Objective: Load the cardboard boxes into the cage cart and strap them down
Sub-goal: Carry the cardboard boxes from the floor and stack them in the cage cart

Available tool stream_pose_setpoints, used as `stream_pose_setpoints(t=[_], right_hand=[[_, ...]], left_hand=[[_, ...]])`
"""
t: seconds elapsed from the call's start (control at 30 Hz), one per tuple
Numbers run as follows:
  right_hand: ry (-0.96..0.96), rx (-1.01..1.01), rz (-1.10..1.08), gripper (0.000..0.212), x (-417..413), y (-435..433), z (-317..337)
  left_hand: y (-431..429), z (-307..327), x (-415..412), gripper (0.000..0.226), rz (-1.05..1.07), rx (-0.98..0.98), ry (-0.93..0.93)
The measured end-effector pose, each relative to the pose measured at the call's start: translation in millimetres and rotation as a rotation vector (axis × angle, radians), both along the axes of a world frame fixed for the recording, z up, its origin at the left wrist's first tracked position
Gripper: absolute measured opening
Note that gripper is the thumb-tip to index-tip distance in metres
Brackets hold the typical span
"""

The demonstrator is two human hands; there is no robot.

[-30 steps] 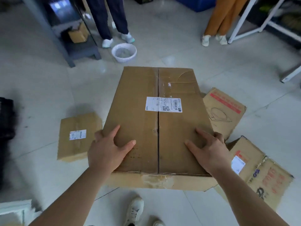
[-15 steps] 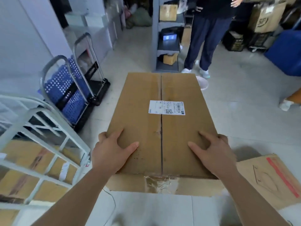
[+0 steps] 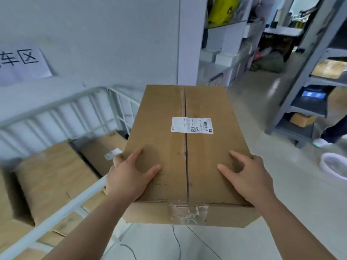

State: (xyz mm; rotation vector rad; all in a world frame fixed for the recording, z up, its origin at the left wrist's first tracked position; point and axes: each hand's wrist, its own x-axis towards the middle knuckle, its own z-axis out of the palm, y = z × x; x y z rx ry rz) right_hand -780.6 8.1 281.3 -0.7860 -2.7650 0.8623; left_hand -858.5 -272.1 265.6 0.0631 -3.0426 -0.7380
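In front of the chest, above the pale floor and just right of the cage cart [image 3: 56, 214], a cardboard box [image 3: 163, 139] is held level in both hands. Its long axis runs straight away from the person, with one short end facing the body and the other pointing toward the white wall corner. The centre seam [image 3: 185, 166] between the two top flaps follows this long axis.

The box is plain brown, scuffed and slightly creased. A white shipping label [image 3: 192, 125] with a barcode and QR code straddles the seam near mid-length. Torn, wrinkled clear tape [image 3: 187, 212] covers the seam where it folds over the near end.

The left hand [image 3: 129, 177] lies on the near left part of the top face, thumb spread toward the seam and outer fingers curled over the left edge. The right hand [image 3: 247, 179] mirrors it on the right edge.

Inside the white-railed cart lie several brown boxes [image 3: 50, 177], lying flat.
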Motion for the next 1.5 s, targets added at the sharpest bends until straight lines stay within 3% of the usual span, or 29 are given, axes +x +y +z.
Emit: stream_pose_setpoints(t=[0.43,0.9,1.2,1.5], right_hand=[[0.018,0.026,0.386,0.067,-208,-163,17],[-0.107,0.049,0.762,0.068,-449,-208,-8],[-0.222,0.067,0.849,0.068,-544,-230,-52],[-0.387,0.113,0.779,0.069,-605,-248,-118]], left_hand=[[-178,16,-99,0.087,0.373,-0.035,0.012],[-195,-22,-241,0.09,0.728,0.016,-0.083],[-203,-66,-314,0.09,0.804,0.038,-0.228],[-224,-127,-379,0.087,0.743,0.058,-0.406]])
